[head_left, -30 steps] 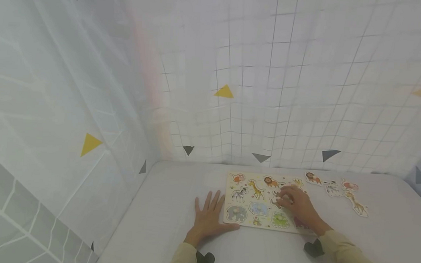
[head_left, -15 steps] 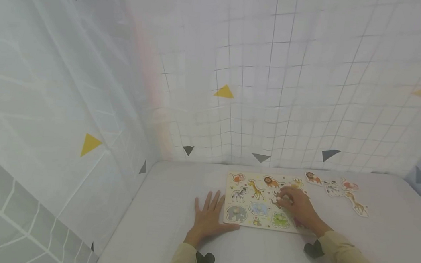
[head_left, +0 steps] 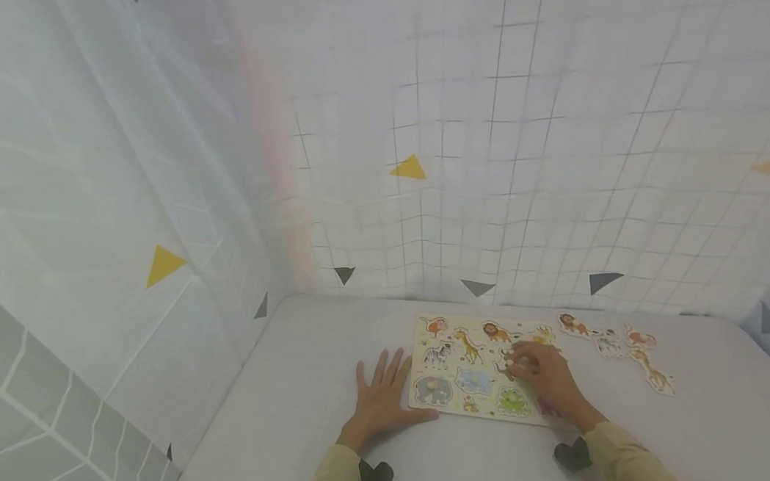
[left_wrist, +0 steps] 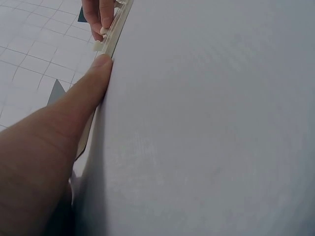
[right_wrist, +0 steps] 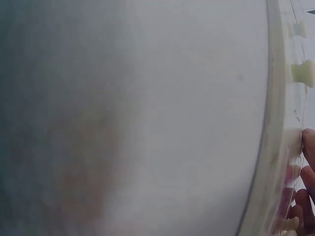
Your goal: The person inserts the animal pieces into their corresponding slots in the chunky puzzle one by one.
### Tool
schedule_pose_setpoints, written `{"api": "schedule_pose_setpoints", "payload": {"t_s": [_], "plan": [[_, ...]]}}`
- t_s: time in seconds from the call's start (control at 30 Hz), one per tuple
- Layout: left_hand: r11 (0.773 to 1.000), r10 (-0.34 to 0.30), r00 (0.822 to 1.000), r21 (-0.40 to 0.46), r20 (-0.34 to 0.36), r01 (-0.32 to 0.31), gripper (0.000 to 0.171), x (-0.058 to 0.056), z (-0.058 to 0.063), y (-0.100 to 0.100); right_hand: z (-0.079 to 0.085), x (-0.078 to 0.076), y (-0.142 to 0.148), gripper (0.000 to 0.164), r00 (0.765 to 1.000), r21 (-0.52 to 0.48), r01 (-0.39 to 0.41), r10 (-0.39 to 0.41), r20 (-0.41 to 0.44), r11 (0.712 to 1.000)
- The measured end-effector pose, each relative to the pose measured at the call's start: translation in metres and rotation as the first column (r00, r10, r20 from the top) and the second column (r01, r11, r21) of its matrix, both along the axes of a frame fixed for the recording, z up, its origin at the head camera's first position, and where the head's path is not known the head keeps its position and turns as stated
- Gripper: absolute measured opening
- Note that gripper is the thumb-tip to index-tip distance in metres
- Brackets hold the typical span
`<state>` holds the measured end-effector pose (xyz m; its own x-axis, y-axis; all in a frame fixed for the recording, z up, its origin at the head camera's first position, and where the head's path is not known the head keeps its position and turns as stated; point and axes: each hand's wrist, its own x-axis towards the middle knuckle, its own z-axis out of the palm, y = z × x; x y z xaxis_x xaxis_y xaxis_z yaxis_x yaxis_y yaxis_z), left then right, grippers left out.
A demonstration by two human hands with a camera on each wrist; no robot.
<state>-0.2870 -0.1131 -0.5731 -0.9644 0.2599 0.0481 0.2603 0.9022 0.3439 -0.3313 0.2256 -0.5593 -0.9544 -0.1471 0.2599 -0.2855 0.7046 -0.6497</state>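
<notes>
A pale wooden animal puzzle board (head_left: 443, 413) lies on the white table, with elephant (head_left: 433, 391), hippo-like blue (head_left: 473, 381) and frog (head_left: 513, 401) pieces on it. My right hand (head_left: 547, 372) is over its right half, thumb and fingers pinching a small brownish puzzle piece (head_left: 505, 366). Its animal is mostly hidden by the fingers. Spread out straight, my left hand (head_left: 378, 402) rests at the board's left side, thumb along the front edge. In the left wrist view that thumb (left_wrist: 93, 81) touches the board's edge. A green peg (right_wrist: 302, 73) stands up from the board in the right wrist view.
Beyond the board's right side lie loose lion (head_left: 575, 325), zebra (head_left: 609, 345), pinkish (head_left: 640, 337) and giraffe (head_left: 652, 372) pieces. A white curtain with grid lines (head_left: 465, 223) hangs behind the table, and another sheet hangs at the left.
My right fingers shift very slightly around the small piece, staying at the same spot over the board. The left hand and loose pieces have not moved.
</notes>
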Motion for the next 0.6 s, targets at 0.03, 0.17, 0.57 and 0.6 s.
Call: {"api": "schedule_pose_setpoints", "payload": {"t_s": [0.03, 0.17, 0.57, 0.6], "plan": [[1.0, 0.0, 1.0, -0.005, -0.003, 0.0, 0.121, 0.0002, 0.0006, -0.0002, 0.0004, 0.0002, 0.0, 0.011, 1.0, 0.0, -0.002, 0.002, 0.0, 1.0], [1.0, -0.002, 1.0, -0.018, -0.001, 0.002, 0.12, 0.0006, 0.004, 0.0, 0.0025, 0.0016, -0.0006, 0.012, 1.0, 0.0, -0.002, 0.002, 0.0, 1.0], [1.0, 0.005, 1.0, -0.02, 0.013, -0.005, 0.119, 0.0017, 0.0054, 0.0006, -0.0004, 0.0041, 0.004, 0.018, 0.999, 0.013, 0.017, -0.017, -0.031, 1.0], [1.0, 0.003, 1.0, -0.014, 0.015, -0.003, 0.12, 0.0013, 0.0043, 0.0004, -0.0018, 0.0041, 0.0067, 0.017, 0.999, 0.017, 0.016, -0.015, -0.034, 1.0]]}}
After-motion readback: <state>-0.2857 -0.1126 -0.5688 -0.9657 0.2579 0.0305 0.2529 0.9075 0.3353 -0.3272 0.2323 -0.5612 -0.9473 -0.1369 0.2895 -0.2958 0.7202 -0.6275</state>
